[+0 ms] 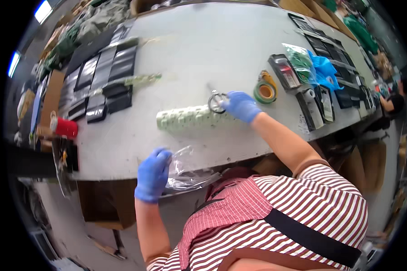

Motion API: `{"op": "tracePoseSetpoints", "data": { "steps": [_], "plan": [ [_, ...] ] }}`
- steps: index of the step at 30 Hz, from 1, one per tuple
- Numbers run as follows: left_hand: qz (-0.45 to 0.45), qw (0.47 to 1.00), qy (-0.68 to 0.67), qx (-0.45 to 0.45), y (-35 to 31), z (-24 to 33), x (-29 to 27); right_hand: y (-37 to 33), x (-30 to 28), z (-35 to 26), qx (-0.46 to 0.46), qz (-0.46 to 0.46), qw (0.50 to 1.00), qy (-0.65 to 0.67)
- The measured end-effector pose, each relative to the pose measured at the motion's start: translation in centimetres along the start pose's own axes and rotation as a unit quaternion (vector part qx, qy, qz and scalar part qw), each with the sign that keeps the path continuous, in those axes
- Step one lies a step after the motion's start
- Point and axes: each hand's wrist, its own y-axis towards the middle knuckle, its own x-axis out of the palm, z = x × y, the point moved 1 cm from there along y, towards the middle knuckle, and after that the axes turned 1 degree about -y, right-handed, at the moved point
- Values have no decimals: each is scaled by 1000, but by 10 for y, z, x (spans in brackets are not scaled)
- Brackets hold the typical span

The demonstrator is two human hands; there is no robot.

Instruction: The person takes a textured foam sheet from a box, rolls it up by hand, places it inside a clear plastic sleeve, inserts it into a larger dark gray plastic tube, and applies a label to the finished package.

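Note:
My left hand (153, 176), in a blue glove, is closed at the table's near edge. Its fingers pinch a crumpled clear plastic bag (185, 177), which hangs beside it over the edge. Farther right, my right hand (242, 106), gloved in blue too, is closed on the handles of a pair of scissors (217, 102); their blades point away and are blurred. Beneath the scissors a pale green, bumpy cylinder like a foam roller (181, 119) lies on its side on the table. The right hand covers part of its right end.
On the grey-white table (190, 45), tape rolls (265, 91) lie right of my right hand. Beyond them are boxed items (284, 72), a blue plastic bag (323, 71) and black packages (321, 40). More black packages (106, 72) and a red spool (67, 128) occupy the left.

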Motion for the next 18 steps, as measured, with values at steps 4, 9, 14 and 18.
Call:
{"op": "tracePoseSetpoints", "data": {
  "steps": [4,9,14,18],
  "plan": [
    [-84,990,109,6,90,-24,45,39,15,-18,26,-150,988,-32],
    [-195,977,92,5,133,-77,103,37,10,11,33,-161,986,35],
    [-196,979,-37,34,137,-86,106,-71,-20,68,94,181,957,208],
    [-181,979,-60,72,136,-96,100,-121,11,145,351,138,924,60]
  ]
}}
